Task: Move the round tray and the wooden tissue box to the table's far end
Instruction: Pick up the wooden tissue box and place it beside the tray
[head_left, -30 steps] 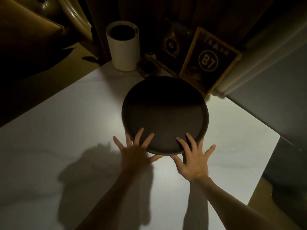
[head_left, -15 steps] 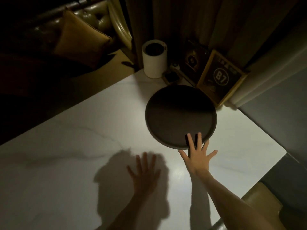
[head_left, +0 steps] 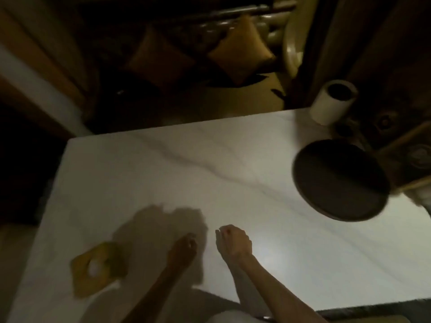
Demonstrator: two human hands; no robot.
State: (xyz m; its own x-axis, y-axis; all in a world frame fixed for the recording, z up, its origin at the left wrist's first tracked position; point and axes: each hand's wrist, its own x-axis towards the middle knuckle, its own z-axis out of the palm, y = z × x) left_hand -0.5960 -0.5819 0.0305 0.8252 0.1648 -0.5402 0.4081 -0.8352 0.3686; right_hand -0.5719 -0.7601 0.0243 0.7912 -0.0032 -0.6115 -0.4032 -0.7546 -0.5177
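Note:
The dark round tray (head_left: 338, 180) lies flat at the right end of the white marble table (head_left: 186, 173), nothing on it. The wooden tissue box (head_left: 99, 268), yellowish with a white tissue in its round opening, sits near the table's lower left. My left hand (head_left: 183, 249) hovers in shadow just right of the box, fingers loosely curled, holding nothing. My right hand (head_left: 233, 242) is beside it, fingers curled in, also holding nothing. Both hands are far from the tray. The picture is blurred.
A white cylindrical container (head_left: 332, 102) stands at the table's far right corner. A framed sign (head_left: 412, 157) leans behind the tray, with small dark items near it. Beyond the table is a sofa with cushions (head_left: 240, 48).
Both hands have left the tray and pulled back toward me, fingers curling in. My view has swung left, so the tray sits at the right and the tissue box has come into view.

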